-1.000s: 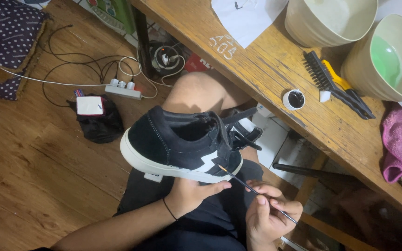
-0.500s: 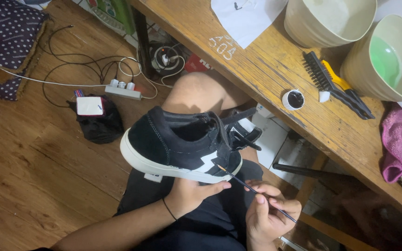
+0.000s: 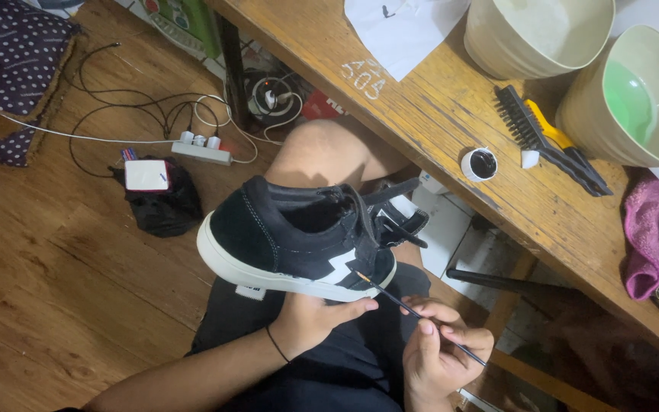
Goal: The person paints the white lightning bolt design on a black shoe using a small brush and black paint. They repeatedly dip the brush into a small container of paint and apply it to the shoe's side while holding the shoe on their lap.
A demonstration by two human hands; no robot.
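Note:
A black sneaker (image 3: 291, 233) with a white sole and a white zigzag mark on its side rests above my lap. My left hand (image 3: 316, 320) grips it from beneath, fingers spread along the sole. My right hand (image 3: 438, 352) pinches a thin paintbrush (image 3: 413, 311) like a pen. The brush tip touches the shoe's side just right of the white mark. A small round pot of black paint (image 3: 480, 163) stands on the wooden table (image 3: 421, 114) above the shoe.
On the table lie a black brush with a yellow handle (image 3: 547, 141), two pale buckets (image 3: 634, 95), a white sheet of paper (image 3: 402, 27) and a pink cloth (image 3: 657, 233). A power strip (image 3: 204, 149) with cables and a black pouch (image 3: 158, 198) lie on the wood floor at the left.
The brush and my right hand have shifted only slightly along the shoe's side. The shoe and my left hand stay where they were.

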